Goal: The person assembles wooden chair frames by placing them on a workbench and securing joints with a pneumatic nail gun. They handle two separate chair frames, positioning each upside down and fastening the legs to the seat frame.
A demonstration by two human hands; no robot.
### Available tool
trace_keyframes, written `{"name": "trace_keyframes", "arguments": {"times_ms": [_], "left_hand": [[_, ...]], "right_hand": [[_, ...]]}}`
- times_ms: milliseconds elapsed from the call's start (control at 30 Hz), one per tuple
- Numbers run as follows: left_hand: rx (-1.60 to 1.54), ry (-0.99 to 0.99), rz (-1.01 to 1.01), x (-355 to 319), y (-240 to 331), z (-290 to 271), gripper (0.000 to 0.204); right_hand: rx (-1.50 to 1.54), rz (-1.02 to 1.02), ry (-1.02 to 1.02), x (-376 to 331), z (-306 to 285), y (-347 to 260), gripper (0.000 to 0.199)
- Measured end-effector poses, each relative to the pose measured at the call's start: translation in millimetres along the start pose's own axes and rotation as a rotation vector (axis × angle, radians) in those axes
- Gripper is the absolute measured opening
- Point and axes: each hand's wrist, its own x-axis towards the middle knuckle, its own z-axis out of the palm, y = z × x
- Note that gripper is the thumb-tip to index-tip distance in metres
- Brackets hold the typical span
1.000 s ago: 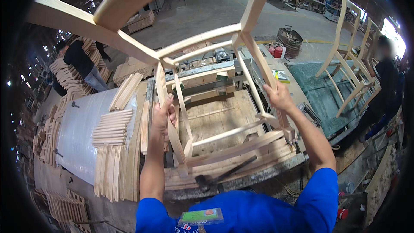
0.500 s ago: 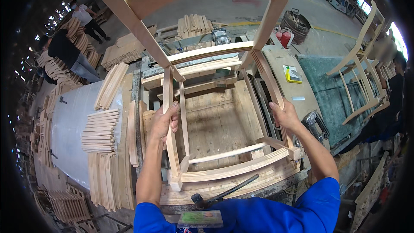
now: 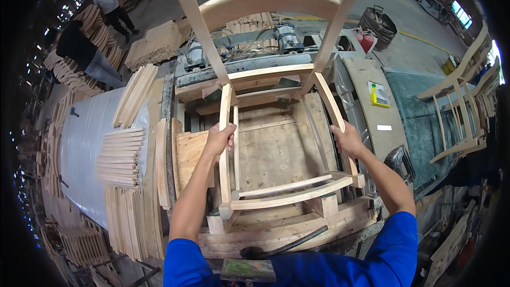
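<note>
An unfinished wooden chair frame (image 3: 292,195) is over the wood-lined bed (image 3: 268,151) of a workbench machine, its curved backrest at the far side. My left hand (image 3: 219,141) is closed around the left side rail of the seat. On the opposite side, my right hand (image 3: 348,141) grips the right side rail. Pale wooden blocks (image 3: 328,205) show under the front rail; I cannot tell whether the frame rests on them. Nearest my body lies a dark hammer-like tool (image 3: 297,241) with a long handle.
Stacked wooden sticks (image 3: 122,151) and slats cover a board at left. Beyond the bed sit metal cylinders (image 3: 287,37) with hoses. A yellow-and-white item (image 3: 379,94) lies on the right-hand board. Another chair frame (image 3: 454,101) stands farther right. Two people (image 3: 87,53) are at far left.
The chair frame has come down toward the bed, with both my hands still on its side rails. More of the backrest's top edge and the metal cylinders behind it now shows.
</note>
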Motion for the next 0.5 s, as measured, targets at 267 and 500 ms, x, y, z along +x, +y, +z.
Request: {"name": "trace_keyframes", "arguments": {"times_ms": [267,500], "left_hand": [[0.218,0.137,-0.080,43.5,-57.5,-20.1,0.016],[0.721,0.322,-0.028,55.3,-81.4,-42.8,0.025]], "right_hand": [[0.040,0.081,-0.056,40.0,49.3,63.1,0.030],[0.050,0.096,-0.091,59.1,83.9,78.4,0.035]]}}
